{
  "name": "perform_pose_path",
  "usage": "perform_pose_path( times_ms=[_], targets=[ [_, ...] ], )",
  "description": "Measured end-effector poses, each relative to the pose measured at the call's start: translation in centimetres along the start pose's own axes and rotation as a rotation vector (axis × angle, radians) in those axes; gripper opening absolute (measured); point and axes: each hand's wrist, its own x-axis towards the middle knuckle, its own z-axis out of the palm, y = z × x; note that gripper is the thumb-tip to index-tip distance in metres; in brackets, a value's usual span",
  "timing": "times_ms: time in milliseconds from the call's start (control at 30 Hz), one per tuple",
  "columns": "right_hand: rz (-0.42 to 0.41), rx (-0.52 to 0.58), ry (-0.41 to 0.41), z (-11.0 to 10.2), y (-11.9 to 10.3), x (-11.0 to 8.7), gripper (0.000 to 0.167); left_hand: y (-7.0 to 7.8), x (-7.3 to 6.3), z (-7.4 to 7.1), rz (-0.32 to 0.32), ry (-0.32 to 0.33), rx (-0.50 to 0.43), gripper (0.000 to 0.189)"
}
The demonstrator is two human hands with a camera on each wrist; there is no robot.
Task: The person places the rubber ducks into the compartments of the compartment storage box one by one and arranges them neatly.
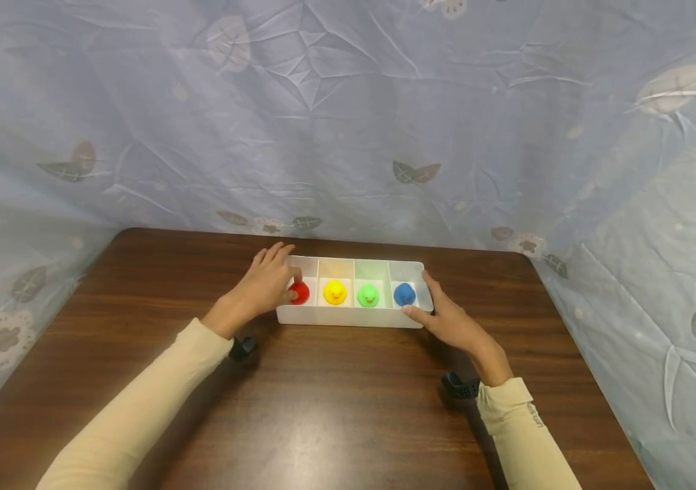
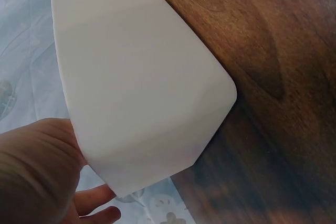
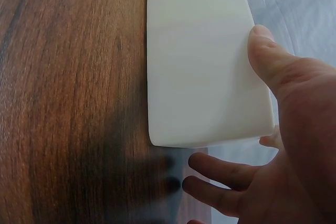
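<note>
A white divided box (image 1: 348,316) on the table holds a rubber duck in each compartment: a red duck (image 1: 302,292) at the left, then a yellow duck (image 1: 335,292), a green duck (image 1: 368,295) and a blue duck (image 1: 404,294). My left hand (image 1: 265,282) reaches over the left end and pinches the red duck between thumb and index finger, its other fingers stretched out beyond the rim. With thumb on the front rim and index finger at the far corner, my right hand (image 1: 453,323) holds the box's right end. In both wrist views the box walls hide the ducks.
The dark wooden table (image 1: 299,395) extends around the box, its far edge close behind. A patterned pale cloth (image 1: 348,136) hangs beyond that edge and along the sides. Dark straps (image 1: 461,386) sit at both wrists.
</note>
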Motion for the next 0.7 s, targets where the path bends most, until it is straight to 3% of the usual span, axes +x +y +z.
perform_pose_path(
  times_ms=[200, 400, 567, 700],
  targets=[
    [-0.005, 0.001, -0.012, 0.3, -0.1, 0.6, 0.102, -0.3, -0.5, 0.2, -0.014, 0.019, -0.022, 0.025],
    [0.012, -0.026, 0.005, 0.2, 0.1, 0.5, 0.101, -0.5, -1.2, -0.1, -0.002, 0.091, -0.077, 0.048],
    [0.045, -0.127, 0.117, 0.5, 0.6, -0.6, 0.098, -0.6, -2.1, -0.7, 0.015, 0.130, -0.046, 0.058],
    [-0.010, -0.237, 0.244, 0.8, 1.0, -1.4, 0.093, -1.1, -3.1, -1.0, 0.011, 0.147, -0.027, 0.059]
  ],
)
